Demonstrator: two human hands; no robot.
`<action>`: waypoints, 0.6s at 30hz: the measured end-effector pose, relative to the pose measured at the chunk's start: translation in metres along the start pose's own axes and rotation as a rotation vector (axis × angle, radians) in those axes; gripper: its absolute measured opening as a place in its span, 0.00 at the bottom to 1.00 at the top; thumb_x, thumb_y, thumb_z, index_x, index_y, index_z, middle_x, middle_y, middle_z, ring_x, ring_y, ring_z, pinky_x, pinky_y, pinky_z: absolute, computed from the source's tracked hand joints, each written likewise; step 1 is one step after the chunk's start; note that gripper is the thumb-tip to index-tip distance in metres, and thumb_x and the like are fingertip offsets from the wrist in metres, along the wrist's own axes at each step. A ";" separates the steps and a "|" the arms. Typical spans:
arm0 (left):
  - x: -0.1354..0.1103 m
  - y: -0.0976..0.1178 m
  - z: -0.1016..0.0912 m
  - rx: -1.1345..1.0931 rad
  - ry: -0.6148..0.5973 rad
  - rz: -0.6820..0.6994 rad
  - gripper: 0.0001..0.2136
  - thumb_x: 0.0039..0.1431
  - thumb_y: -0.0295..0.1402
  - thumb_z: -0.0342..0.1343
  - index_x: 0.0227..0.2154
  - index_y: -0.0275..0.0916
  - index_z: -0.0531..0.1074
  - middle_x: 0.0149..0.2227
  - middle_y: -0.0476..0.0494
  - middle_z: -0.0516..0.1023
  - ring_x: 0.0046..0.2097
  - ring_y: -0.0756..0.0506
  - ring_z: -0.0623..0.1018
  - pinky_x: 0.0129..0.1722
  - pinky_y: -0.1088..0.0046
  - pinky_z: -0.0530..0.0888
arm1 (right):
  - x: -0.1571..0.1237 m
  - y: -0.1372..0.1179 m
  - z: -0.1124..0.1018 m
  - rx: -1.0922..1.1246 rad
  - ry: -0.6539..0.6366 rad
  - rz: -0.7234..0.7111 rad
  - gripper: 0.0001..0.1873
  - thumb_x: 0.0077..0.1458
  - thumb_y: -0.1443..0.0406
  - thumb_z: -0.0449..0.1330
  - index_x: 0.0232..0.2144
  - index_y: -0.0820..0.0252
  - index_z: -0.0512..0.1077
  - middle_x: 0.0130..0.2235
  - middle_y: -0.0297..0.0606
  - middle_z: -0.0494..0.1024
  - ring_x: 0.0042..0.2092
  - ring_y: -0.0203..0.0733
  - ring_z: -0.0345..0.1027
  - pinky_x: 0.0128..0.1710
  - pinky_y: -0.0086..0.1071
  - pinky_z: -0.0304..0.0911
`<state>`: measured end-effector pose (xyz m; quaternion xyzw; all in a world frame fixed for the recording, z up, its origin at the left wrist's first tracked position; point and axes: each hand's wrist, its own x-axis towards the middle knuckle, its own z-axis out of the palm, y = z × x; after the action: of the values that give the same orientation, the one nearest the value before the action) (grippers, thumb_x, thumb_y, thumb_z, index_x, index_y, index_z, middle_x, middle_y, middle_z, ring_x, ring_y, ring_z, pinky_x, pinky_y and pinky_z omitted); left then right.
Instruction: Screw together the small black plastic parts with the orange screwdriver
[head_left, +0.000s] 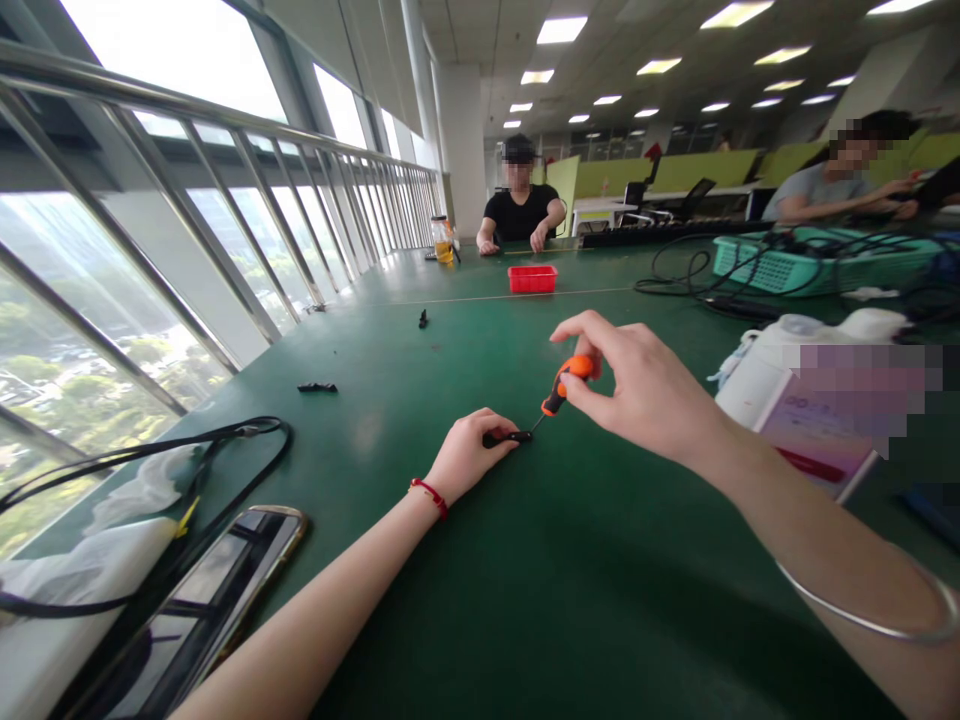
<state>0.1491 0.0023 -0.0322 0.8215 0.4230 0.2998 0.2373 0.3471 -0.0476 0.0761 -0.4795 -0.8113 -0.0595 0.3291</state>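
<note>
My left hand [474, 452] is closed on a small, slim black part [516, 437], pinching it against the green tabletop [420, 600]. The far end of the part sticks out past the fingertips; its exact kind is too small to make out. In my right hand [637, 385] is an orange-and-black screwdriver [559, 388], held tilted by its handle between thumb and fingers. Its thin shaft slants down to the left, and the tip meets or nearly meets the outer end of the black part.
Two small black pieces [317, 387] [423, 318] lie farther off. Beyond is a red tray [532, 280]. At left are a phone [225, 580] and black cables [262, 425]; at right, white bottles [780, 360] and a teal basket [825, 265]. Two people sit beyond.
</note>
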 end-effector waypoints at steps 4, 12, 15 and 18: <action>0.000 -0.001 0.000 0.003 0.000 0.003 0.07 0.51 0.28 0.56 0.33 0.38 0.76 0.34 0.46 0.74 0.35 0.49 0.73 0.37 0.73 0.70 | 0.000 0.002 0.001 -0.024 -0.036 0.024 0.09 0.55 0.58 0.53 0.34 0.56 0.67 0.16 0.26 0.63 0.25 0.37 0.59 0.42 0.38 0.56; 0.001 -0.001 0.000 -0.005 0.001 0.001 0.07 0.51 0.29 0.56 0.33 0.39 0.76 0.34 0.46 0.74 0.34 0.49 0.73 0.36 0.73 0.71 | 0.000 0.001 0.002 0.003 0.011 -0.007 0.14 0.50 0.64 0.56 0.41 0.57 0.66 0.27 0.31 0.72 0.30 0.37 0.65 0.43 0.37 0.55; 0.001 -0.001 0.000 -0.003 0.000 0.011 0.07 0.51 0.29 0.56 0.33 0.38 0.76 0.34 0.46 0.73 0.34 0.49 0.73 0.36 0.73 0.71 | -0.001 0.001 0.002 -0.016 -0.045 0.059 0.11 0.54 0.57 0.53 0.33 0.56 0.70 0.19 0.29 0.68 0.25 0.38 0.62 0.39 0.36 0.56; 0.001 -0.001 0.000 -0.007 0.006 0.010 0.07 0.51 0.29 0.56 0.33 0.38 0.76 0.34 0.46 0.74 0.34 0.49 0.73 0.37 0.73 0.71 | -0.001 0.001 0.002 -0.021 -0.033 0.047 0.11 0.54 0.57 0.54 0.35 0.54 0.71 0.22 0.31 0.70 0.27 0.39 0.63 0.40 0.37 0.56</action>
<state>0.1491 0.0035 -0.0330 0.8219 0.4184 0.3051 0.2373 0.3474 -0.0464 0.0736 -0.5027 -0.8044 -0.0523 0.3121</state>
